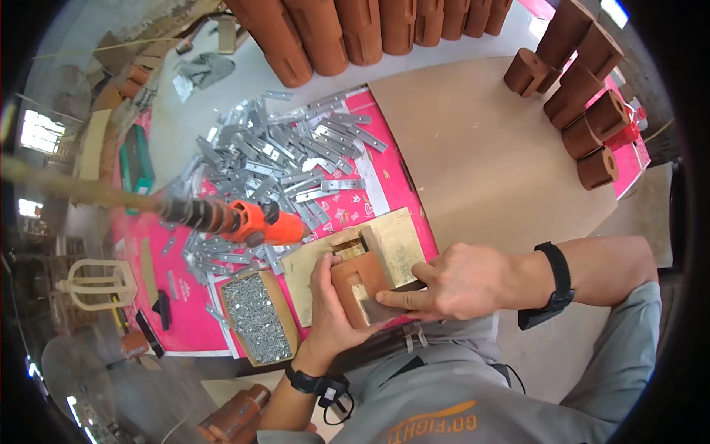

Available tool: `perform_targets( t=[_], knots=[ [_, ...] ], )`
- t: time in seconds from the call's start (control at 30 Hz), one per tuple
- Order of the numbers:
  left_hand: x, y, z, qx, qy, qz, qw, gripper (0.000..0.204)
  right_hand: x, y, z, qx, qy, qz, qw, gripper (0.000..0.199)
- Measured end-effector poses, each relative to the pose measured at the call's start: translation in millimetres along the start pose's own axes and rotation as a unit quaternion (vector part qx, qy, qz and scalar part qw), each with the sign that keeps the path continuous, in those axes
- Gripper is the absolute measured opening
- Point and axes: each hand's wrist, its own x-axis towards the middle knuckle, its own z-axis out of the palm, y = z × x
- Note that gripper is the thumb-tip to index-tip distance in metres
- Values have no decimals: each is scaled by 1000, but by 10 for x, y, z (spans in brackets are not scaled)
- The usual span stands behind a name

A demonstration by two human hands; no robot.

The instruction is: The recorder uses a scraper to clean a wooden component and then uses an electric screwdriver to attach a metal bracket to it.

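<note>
- Over the near side of the pale board [405,240]: brown block [362,271], left hand [330,323] closed about its left side.
- Right hand [467,283] curls around a dark flat tool [384,309], index finger extended.
- Block looks stiff, fairly heavy, perhaps chippable; best gripped by 2 outer sides.

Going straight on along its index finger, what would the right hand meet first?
Probably the reddish-brown rectangular block held in the left hand, though exact depth is unclear.

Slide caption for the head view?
Left hand holds a brown block, right hand touching it, near metal strips and a box of fasteners.
</note>
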Motion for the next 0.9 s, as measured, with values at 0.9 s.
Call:
perform_targets(
  t=[0.9],
  knots=[
    [-255, 449, -174, 123, 111, 105, 980, 80, -693, -148, 695, -48, 330, 84, 939, 60]
  ],
)
